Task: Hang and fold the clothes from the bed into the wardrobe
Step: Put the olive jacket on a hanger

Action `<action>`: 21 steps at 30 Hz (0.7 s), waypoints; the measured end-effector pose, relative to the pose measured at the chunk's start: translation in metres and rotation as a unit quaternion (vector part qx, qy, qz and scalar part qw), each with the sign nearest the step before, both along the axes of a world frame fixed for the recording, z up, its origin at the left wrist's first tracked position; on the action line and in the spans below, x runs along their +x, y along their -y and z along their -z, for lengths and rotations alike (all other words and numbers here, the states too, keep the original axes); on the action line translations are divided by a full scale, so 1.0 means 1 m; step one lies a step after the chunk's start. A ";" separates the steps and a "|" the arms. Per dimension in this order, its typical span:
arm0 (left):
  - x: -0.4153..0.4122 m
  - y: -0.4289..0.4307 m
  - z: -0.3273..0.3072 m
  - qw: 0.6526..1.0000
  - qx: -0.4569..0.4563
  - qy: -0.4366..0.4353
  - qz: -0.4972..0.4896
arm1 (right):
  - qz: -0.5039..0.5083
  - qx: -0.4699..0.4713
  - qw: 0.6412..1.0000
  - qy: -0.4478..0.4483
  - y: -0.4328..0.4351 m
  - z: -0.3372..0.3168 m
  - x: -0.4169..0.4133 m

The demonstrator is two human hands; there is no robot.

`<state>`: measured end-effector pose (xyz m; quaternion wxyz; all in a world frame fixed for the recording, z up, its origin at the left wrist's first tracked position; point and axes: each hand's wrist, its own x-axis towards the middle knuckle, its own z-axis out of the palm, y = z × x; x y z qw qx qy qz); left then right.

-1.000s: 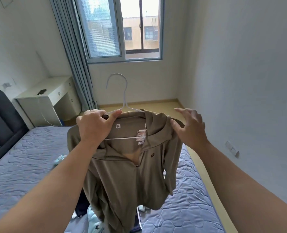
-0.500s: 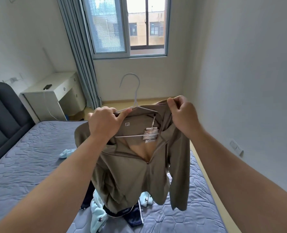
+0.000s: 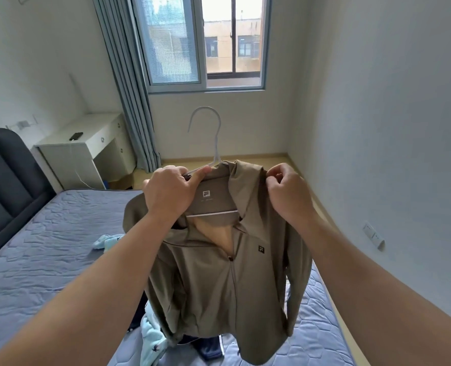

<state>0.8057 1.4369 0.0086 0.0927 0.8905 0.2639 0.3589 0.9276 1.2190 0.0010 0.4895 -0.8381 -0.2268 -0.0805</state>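
Observation:
An olive-brown zip jacket (image 3: pixel 227 286) hangs on a white hanger (image 3: pixel 214 143), held up over the bed (image 3: pixel 47 249). My left hand (image 3: pixel 170 192) grips the hanger's left arm together with the jacket's collar. My right hand (image 3: pixel 289 192) pinches the fabric at the jacket's right shoulder. The hanger's hook points up, free of any rail. Under the jacket lie light blue clothes (image 3: pixel 150 342) and a dark navy garment (image 3: pixel 206 347) on the mattress. No wardrobe is in view.
A dark padded headboard (image 3: pixel 5 186) stands at the left. A white desk (image 3: pixel 87 149) with a phone (image 3: pixel 76 136) sits by the grey-blue curtain (image 3: pixel 129 83) and window (image 3: pixel 206 40). Another light blue cloth (image 3: pixel 107 240) lies on the bed. A white wall (image 3: pixel 390 128) runs close on the right.
My right hand went from open beside the jacket to pinching its right shoulder and pulled the fabric over the hanger's end. The jacket now hangs straighter and its paper tag is out of sight.

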 end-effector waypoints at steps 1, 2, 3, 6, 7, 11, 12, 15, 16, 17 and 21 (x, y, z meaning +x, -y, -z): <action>0.000 0.001 -0.002 1.000 -0.004 0.004 0.008 | 0.025 -0.036 0.997 0.066 0.001 0.003 0.002; 0.001 0.001 -0.004 1.000 -0.007 0.008 0.014 | 0.042 -0.071 0.989 0.122 0.001 0.006 0.002; 0.001 0.001 -0.006 1.000 -0.008 0.012 0.019 | 0.058 -0.098 0.981 0.159 0.000 0.006 0.003; 0.003 0.000 -0.009 1.000 -0.005 0.018 0.023 | 0.071 -0.136 0.975 0.162 -0.002 -0.001 0.005; 0.004 -0.001 -0.009 0.999 -0.006 0.016 0.026 | 0.065 -0.139 0.976 0.156 -0.003 -0.003 0.006; 0.006 -0.004 -0.007 0.998 -0.005 0.015 0.054 | -0.007 -0.105 0.986 0.128 -0.004 -0.012 0.007; 0.007 -0.004 -0.007 0.998 -0.001 0.013 0.055 | -0.022 -0.124 0.985 0.117 -0.004 -0.013 0.007; 0.009 -0.004 -0.007 0.999 0.008 -0.012 0.051 | -0.049 -0.218 0.968 0.115 -0.007 -0.014 0.004; 0.010 -0.003 -0.006 0.998 0.008 -0.022 0.051 | -0.059 -0.219 0.966 0.124 -0.009 -0.013 0.002; 0.011 -0.002 -0.006 0.998 0.009 -0.027 0.053 | -0.072 -0.211 0.965 0.139 -0.011 -0.013 0.000; 0.009 -0.001 -0.004 0.997 0.022 0.000 0.074 | -0.089 -0.187 0.967 0.150 -0.019 -0.012 0.000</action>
